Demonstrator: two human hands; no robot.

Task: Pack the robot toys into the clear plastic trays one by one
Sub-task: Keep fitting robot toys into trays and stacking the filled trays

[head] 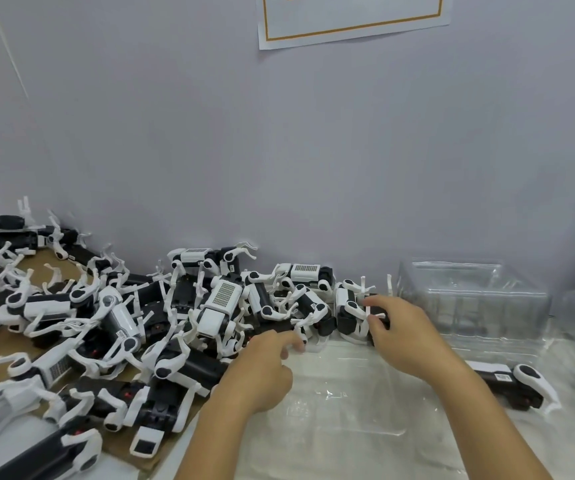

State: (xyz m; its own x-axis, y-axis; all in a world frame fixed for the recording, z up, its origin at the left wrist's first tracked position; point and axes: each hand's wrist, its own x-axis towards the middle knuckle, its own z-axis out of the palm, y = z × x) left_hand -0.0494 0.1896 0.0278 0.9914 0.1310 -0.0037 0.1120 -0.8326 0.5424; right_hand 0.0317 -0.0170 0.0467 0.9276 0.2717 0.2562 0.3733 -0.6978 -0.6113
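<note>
Against grey wall [210,133]: robot toys [216,306] heaped (cardboard [54,265] beneath); right hand [404,327] seemingly grips one, left hand [265,368] loose.

We see two hands: the left hand [265,367] low in the middle of the frame and the right hand [405,336] just right of it. The robot toys in the pile [133,323] across the left and centre are tangled over one another, so we cannot count them exactly; we make out well over a dozen. One more robot toy [508,384] lies alone at the right. We count one stack of clear trays [469,299] at the right, its layers too glassy to number, one flat clear tray [341,393] under the hands, one sheet of cardboard [36,265] and one paper notice [352,15] at the top.
</note>
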